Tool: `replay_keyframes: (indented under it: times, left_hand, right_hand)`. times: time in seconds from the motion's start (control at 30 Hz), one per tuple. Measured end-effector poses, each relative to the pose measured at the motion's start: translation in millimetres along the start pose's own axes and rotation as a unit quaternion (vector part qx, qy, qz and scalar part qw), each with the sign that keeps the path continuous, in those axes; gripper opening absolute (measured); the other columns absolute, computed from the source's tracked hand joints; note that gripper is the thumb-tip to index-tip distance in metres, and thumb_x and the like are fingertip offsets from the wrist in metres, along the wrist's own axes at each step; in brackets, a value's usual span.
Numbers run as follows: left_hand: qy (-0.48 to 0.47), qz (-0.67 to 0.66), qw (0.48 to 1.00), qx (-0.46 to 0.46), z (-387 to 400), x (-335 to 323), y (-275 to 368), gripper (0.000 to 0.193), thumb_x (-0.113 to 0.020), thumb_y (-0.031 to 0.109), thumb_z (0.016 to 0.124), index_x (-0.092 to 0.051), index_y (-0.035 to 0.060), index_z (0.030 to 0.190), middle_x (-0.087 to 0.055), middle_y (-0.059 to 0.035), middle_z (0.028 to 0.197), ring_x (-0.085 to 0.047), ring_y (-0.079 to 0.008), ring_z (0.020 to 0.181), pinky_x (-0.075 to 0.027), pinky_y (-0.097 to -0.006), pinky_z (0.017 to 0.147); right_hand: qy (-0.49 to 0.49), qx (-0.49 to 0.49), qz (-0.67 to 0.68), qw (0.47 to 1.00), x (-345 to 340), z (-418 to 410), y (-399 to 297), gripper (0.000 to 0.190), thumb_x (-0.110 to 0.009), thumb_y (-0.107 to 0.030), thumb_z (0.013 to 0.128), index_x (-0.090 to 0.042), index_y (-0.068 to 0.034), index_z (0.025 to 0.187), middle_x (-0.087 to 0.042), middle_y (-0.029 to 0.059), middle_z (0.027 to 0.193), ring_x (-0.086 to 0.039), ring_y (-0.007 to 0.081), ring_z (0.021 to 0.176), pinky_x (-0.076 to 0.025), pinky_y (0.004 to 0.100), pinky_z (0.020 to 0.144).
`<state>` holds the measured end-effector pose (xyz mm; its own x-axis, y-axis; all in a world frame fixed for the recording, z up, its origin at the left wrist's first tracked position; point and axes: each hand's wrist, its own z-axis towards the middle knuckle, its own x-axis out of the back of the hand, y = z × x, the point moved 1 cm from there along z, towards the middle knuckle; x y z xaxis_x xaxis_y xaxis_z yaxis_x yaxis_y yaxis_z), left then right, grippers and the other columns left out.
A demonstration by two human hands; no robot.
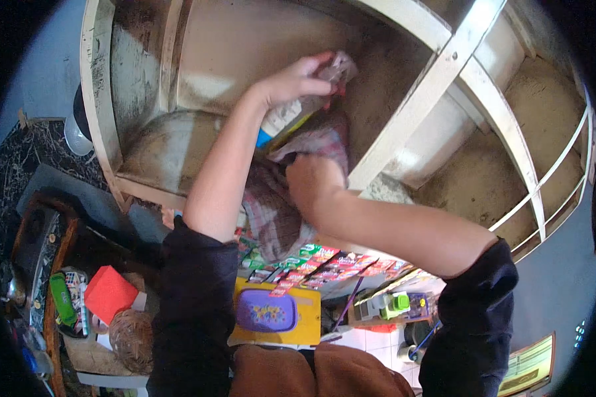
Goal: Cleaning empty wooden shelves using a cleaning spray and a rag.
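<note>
In front of me is a wooden cabinet (402,119) with pale framing and dusty, stained compartments. My left hand (303,82) is raised, its fingers around the upper part of a labelled spray bottle (285,119) that has red parts near its top and blue and yellow on its label. Lower and to the right, my right hand (313,183) grips a checkered cloth (278,218), which hangs below the fist and also rises beside the bottle.
Rows of colourful packets (323,263) lie below the cabinet, near a purple plastic lid (266,310) on a yellow surface. Lower left are a red object (110,293) and a woven ball-shaped item (131,340). A cabinet crossbar (427,94) slants close to my right hand.
</note>
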<state>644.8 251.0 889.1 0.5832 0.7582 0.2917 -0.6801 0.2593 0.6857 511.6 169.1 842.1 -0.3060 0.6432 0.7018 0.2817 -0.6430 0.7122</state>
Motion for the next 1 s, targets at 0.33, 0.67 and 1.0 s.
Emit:
replay_keyframes:
  times: [0.33,0.67,1.0]
  left_hand:
    - [0.352,0.020,0.936,0.013,-34.6,63.8,-51.7,0.062,-0.062,0.013,0.072,-0.035,0.0067,0.127,-0.058,-0.0045,0.098,-0.056,-0.0126,0.074,-0.046,-0.0252,0.060]
    - [0.101,0.052,0.993,-0.013,1.7,1.8,-53.3,0.071,-0.065,0.020,0.068,-0.033,-0.0052,0.126,-0.052,-0.0156,0.110,-0.049,-0.0220,0.101,-0.038,-0.0290,0.087]
    - [0.320,-0.018,0.936,-0.148,-10.5,29.9,-25.4,0.045,-0.062,0.011,0.072,-0.045,0.0024,0.113,-0.059,-0.0060,0.096,-0.057,-0.0125,0.076,-0.046,-0.0259,0.066]
  right_hand:
    - [-0.072,-0.046,-0.225,0.971,44.4,20.7,49.1,0.030,-0.052,-0.032,0.079,-0.065,-0.010,0.095,-0.062,0.0058,0.099,-0.059,0.0196,0.093,-0.046,0.0322,0.073]
    - [-0.155,0.046,-0.150,0.975,40.0,17.3,3.4,0.021,-0.058,-0.022,0.076,-0.066,-0.013,0.093,-0.063,0.0061,0.097,-0.060,0.0197,0.093,-0.048,0.0309,0.071]
    - [-0.048,-0.043,-0.195,0.979,22.4,134.7,122.1,0.030,-0.056,-0.025,0.077,-0.062,-0.010,0.102,-0.061,0.0084,0.103,-0.058,0.0245,0.095,-0.046,0.0395,0.078]
